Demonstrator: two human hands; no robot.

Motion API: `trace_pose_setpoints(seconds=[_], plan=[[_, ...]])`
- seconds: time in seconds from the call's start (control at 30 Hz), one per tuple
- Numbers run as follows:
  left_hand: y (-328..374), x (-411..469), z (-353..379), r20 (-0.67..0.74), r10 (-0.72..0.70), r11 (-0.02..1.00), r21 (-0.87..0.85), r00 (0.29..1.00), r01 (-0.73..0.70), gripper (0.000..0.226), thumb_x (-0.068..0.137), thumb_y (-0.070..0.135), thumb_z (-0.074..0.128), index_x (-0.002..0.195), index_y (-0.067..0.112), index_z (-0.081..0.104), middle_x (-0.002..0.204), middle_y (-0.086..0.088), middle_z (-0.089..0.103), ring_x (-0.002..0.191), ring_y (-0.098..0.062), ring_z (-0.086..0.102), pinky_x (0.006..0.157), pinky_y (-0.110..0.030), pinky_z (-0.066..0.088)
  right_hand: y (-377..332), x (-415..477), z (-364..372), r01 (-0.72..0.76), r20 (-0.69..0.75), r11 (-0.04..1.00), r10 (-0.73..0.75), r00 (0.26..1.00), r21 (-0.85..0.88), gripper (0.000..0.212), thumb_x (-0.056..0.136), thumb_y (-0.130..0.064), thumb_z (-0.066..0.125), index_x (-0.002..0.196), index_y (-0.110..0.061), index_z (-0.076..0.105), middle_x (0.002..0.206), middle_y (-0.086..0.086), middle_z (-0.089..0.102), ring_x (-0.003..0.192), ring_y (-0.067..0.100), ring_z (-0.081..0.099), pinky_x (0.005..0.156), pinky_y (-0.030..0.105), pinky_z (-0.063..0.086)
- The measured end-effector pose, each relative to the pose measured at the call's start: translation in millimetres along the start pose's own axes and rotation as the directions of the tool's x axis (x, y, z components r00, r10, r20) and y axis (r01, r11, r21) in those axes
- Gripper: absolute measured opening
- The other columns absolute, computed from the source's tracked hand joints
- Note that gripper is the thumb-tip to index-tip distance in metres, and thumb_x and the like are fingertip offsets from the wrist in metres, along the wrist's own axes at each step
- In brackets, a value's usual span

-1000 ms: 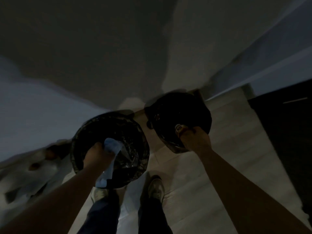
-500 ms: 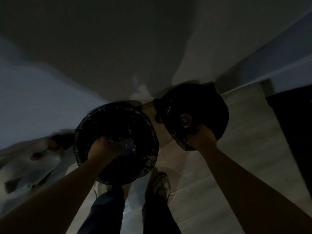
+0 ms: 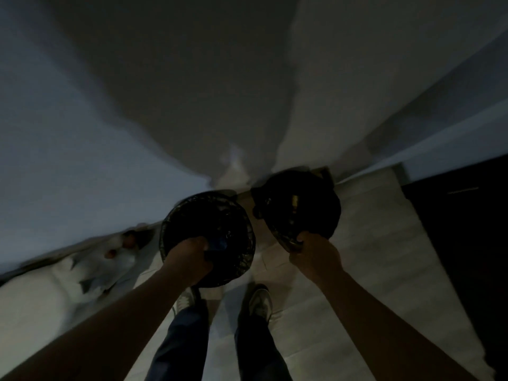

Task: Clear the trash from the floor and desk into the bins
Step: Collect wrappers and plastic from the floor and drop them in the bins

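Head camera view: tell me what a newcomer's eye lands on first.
Two dark round bins dominate mid-frame, side by side near the pale wall: the left bin and the right bin. The left hand reaches into the left bin, its grasp lost in the dark, while the right hand grips the right bin's near rim. The person's shoes stand just below.

One wide-angle view worn on the head, faced steeply down, sat close above the left bin (image 3: pixel 176 215) and right bin (image 3: pixel 316 204), took in both forearms (image 3: pixel 115 323), shoes (image 3: pixel 259 301) and floor (image 3: pixel 371 243)
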State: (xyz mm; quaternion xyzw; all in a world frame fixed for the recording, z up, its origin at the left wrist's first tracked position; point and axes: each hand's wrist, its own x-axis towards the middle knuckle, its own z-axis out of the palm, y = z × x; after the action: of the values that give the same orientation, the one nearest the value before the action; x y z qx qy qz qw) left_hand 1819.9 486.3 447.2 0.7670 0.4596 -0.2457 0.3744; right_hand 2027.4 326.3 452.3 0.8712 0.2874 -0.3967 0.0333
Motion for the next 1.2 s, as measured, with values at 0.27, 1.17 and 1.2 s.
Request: trace_pose_setpoints(seconds=[0.27, 1.17, 1.2], plan=[[51.5, -154.2, -53.5, -0.033, 0.034, 0.996, 0.084, 0.999, -0.031, 0.036, 0.086, 0.026, 0.059, 0.120, 0.017, 0.055, 0.119, -0.002, 0.060, 0.108, -0.019, 0.058, 0.086, -0.026, 0.046, -29.8, -137.4, -87.8, 0.273, 0.011, 0.962, -0.273, 0.962, 0.006, 0.050, 0.086, -0.029, 0.061, 0.132, -0.014, 0.048, 0.129, 0.007, 0.052, 0.119, 0.022, 0.049, 0.094, 0.030, 0.043], [-177.7, -674.8, 3.6, -0.521, -0.588, 0.770, -0.594, 0.619, 0.231, 0.043, 0.086, 0.040, 0.059, 0.126, 0.028, 0.050, 0.119, 0.011, 0.058, 0.104, -0.007, 0.056, 0.085, -0.020, 0.045, -294.5, -592.0, 41.5, 0.942, 0.436, 0.186, -0.849, 0.298, -0.281, 0.049, 0.078, -0.029, 0.065, 0.126, -0.026, 0.054, 0.123, -0.005, 0.058, 0.108, 0.012, 0.054, 0.087, 0.024, 0.046], [-192.7, -696.9, 14.4, -0.518, -0.620, 0.747, -0.620, 0.589, 0.241, 0.043, 0.086, 0.040, 0.059, 0.126, 0.028, 0.050, 0.119, 0.011, 0.058, 0.105, -0.007, 0.055, 0.087, -0.021, 0.045, -302.5, -614.2, 59.4, 0.950, 0.455, 0.147, -0.851, 0.264, -0.277, 0.051, 0.079, -0.030, 0.065, 0.129, -0.026, 0.052, 0.126, -0.006, 0.055, 0.112, 0.012, 0.053, 0.087, 0.022, 0.043]])
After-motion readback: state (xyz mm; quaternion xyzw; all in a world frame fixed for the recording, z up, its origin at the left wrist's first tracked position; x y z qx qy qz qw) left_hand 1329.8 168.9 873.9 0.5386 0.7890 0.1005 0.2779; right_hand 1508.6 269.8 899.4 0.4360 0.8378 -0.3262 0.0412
